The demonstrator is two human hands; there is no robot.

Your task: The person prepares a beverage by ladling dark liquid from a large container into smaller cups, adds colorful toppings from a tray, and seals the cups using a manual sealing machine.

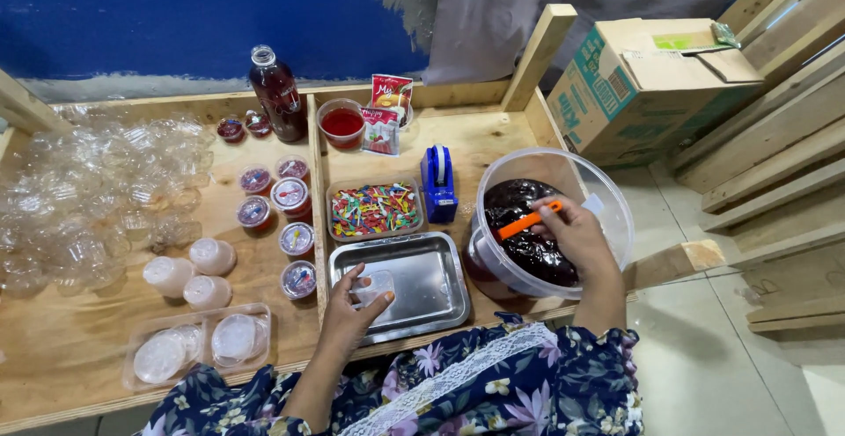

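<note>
The steel tray [422, 286] sat at the near edge of the wooden bench [79, 348]. Over the tray's left end, the left hand [352, 300] reached forward from a bent arm, its fingers pinched around a small clear plastic cup [374, 286] held just above the metal. To the right of the tray stood a large clear tub [607, 198] of dark jelly [528, 251]. The right hand [576, 234] dipped into the tub, wrist bent downward, fingers closed around an orange-handled spoon [526, 222] whose end rested in the jelly. Behind the tray lay a dish of coloured sprinkles [376, 209], with a blue tape dispenser [437, 181] beside it.
</note>
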